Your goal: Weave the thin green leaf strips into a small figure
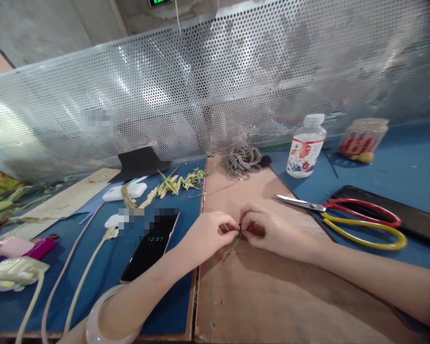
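My left hand (213,234) and my right hand (267,229) meet over the wooden board (258,296), fingertips nearly touching. Both pinch a small green leafy piece (235,242), whose tip hangs down toward the board. A pale bracelet (96,317) circles my left wrist. Scissors (317,206) with one red and one yellow handle lie open to the right of my right hand. Behind the hands, a tangled bundle of grey cord (242,160) rests on the board. Braided pale-green leaves (175,184) lie to the left of it.
A phone (154,246) lies left of my left hand, near white cables. At the right are a plastic bottle (306,148), a jar (363,136) and a black case (390,210). A perforated metal screen (165,95) stands behind the table.
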`<state>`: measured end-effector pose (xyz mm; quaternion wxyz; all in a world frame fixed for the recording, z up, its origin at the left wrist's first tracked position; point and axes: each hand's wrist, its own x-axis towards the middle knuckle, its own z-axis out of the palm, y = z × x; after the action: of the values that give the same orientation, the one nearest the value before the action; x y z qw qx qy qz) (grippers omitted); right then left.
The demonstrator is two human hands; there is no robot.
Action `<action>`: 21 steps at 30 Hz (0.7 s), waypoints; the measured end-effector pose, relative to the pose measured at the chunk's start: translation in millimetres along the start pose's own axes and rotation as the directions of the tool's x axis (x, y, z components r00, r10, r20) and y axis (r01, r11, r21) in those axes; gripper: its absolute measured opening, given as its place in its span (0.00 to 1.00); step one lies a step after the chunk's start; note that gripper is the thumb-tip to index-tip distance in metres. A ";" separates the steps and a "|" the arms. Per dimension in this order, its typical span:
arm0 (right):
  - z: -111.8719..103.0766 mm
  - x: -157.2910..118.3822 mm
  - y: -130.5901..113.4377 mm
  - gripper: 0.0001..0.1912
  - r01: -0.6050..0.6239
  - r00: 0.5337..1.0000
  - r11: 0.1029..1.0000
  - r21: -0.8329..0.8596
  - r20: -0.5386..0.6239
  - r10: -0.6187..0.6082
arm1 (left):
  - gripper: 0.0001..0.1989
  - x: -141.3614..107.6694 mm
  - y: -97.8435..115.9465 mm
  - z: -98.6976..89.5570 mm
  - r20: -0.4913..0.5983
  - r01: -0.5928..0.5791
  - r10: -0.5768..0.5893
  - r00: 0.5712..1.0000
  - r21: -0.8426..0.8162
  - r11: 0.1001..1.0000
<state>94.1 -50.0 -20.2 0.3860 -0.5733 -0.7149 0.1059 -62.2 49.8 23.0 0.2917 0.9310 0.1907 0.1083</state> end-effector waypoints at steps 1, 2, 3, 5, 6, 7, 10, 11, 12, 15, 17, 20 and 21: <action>-0.3 0.0 -0.1 0.08 0.000 1.000 1.000 -0.005 -0.001 0.000 | 0.07 0.0 -0.3 0.5 -0.001 -0.004 0.004 1.000 0.008 1.000; -0.7 0.0 -0.5 0.08 -0.001 1.000 1.000 -0.010 -0.003 0.001 | 0.07 0.1 -0.6 1.1 -0.002 -0.004 0.004 1.000 0.014 1.000; -1.0 0.1 -0.9 0.07 -0.002 1.000 1.000 -0.015 -0.004 0.002 | 0.07 0.2 -0.8 1.7 -0.002 -0.001 0.001 1.000 0.018 1.000; -1.6 0.4 -1.8 0.07 -0.008 1.000 1.000 -0.020 -0.002 0.008 | 0.07 0.5 -1.4 2.7 0.003 0.010 -0.010 1.000 0.025 1.000; -1.6 0.6 -2.1 0.07 -0.013 1.000 1.000 -0.017 0.001 0.013 | 0.07 0.8 -1.6 3.0 0.005 0.017 -0.017 1.000 0.027 0.999; -1.6 0.8 -2.3 0.07 -0.016 1.000 1.000 -0.014 0.004 0.016 | 0.08 1.0 -1.9 3.3 0.009 0.025 -0.025 1.000 0.027 0.999; -0.9 1.2 -2.0 0.07 -0.011 1.000 1.000 -0.001 0.004 0.011 | 0.08 1.6 -2.1 3.7 0.014 0.053 -0.053 0.998 0.008 0.999; -0.6 1.1 -1.8 0.07 -0.009 1.000 1.000 0.000 0.001 0.009 | 0.08 2.0 -1.8 3.6 0.018 0.065 -0.065 0.998 -0.002 0.998; -0.4 0.8 -1.7 0.07 -0.008 1.000 1.000 -0.002 0.002 0.008 | 0.09 2.3 -1.3 3.5 0.024 0.081 -0.081 0.996 -0.012 0.997; 0.4 -0.6 -1.3 0.07 -0.005 1.000 1.000 -0.008 0.013 0.005 | 0.09 3.9 0.2 3.3 0.059 0.142 -0.139 0.989 -0.062 0.988; 1.0 -1.5 -1.1 0.07 0.005 1.000 1.000 -0.013 0.020 -0.004 | 0.09 5.1 0.1 3.4 0.093 0.179 -0.168 0.981 -0.119 0.977; 1.2 -1.8 -1.4 0.07 0.016 0.999 0.999 -0.028 0.035 -0.015 | 0.09 7.0 -1.5 3.6 0.145 0.214 -0.186 0.972 -0.202 0.956; 1.1 -1.7 -1.6 0.06 0.016 0.999 0.999 -0.034 0.043 -0.015 | 0.09 7.5 -2.2 3.5 0.166 0.231 -0.197 0.966 -0.218 0.948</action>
<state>92.3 -51.7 -20.7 0.3618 -0.5718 -0.7291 0.1028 -54.9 52.8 19.5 0.4227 0.8690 0.2553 0.0313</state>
